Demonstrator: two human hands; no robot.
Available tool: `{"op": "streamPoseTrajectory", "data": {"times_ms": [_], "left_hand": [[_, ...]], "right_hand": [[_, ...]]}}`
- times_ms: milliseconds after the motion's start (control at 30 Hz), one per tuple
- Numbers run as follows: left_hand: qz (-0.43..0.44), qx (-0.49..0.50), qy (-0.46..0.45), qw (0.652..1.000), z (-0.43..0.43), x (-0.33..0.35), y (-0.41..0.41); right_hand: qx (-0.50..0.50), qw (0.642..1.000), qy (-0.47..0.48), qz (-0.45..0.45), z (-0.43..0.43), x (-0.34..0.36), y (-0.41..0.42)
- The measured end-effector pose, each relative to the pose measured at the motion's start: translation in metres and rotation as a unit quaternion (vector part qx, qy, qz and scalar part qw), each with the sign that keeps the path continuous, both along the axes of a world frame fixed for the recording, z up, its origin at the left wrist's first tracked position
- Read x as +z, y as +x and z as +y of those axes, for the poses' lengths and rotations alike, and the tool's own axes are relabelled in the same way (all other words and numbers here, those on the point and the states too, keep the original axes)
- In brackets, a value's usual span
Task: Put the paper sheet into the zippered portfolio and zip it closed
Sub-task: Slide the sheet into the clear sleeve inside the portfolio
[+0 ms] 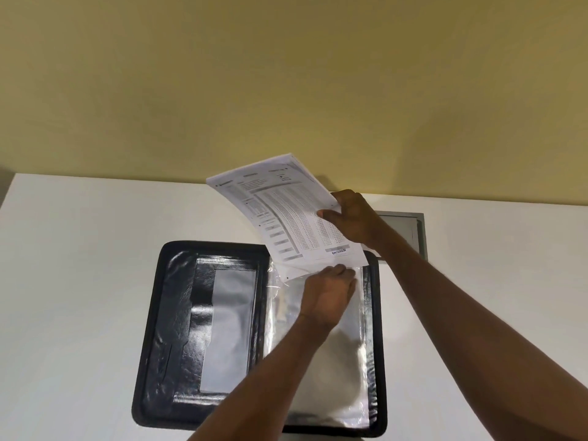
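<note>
**Sheet at the pocket mouth, zip not yet begun**

Lying open on worktop (79, 281): portfolio (152, 345). Right hand (353, 218) in pinch grip on paper sheet (286, 211), raised, tilted; left hand (327, 291) lifting clear sleeve (334, 361) edge. Left to do: insertion, folding shut, zipping.

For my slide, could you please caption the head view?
Both hands feed a printed sheet into the open portfolio's clear sleeve.

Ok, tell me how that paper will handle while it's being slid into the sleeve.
Probably floppy: the paper already curves while the right hand pinches one edge. Likely light, since one pinch holds it up. Its lower edge may buckle or catch at the clear sleeve, where the left hand guides it.
</note>
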State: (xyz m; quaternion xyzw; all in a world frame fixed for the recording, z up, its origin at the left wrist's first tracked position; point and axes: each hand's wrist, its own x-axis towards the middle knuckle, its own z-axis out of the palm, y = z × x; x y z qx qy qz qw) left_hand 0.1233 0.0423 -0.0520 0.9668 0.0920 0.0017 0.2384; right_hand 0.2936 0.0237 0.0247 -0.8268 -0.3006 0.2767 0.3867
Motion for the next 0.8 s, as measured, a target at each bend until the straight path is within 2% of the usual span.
{"op": "streamPoseTrajectory", "data": {"times_ms": [133, 367, 600, 800], "left_hand": [[0.082, -0.006, 0.002, 0.997, -0.017, 0.014, 0.011], [0.125, -0.027, 0.048, 0.991, -0.026, 0.040, 0.017], [0.115, -0.052, 0.100, 0.987, -0.025, 0.030, 0.006], [0.055, -0.065, 0.124, 0.989, -0.021, 0.029, 0.011]], "right_hand": [[0.004, 0.999, 0.009, 0.039, -0.001, 0.000, 0.003], [-0.012, 0.997, -0.018, 0.068, 0.000, -0.009, 0.011], [-0.052, 0.987, -0.072, 0.134, -0.004, -0.031, 0.015], [-0.093, 0.982, -0.088, 0.141, -0.005, -0.037, 0.009]]}}
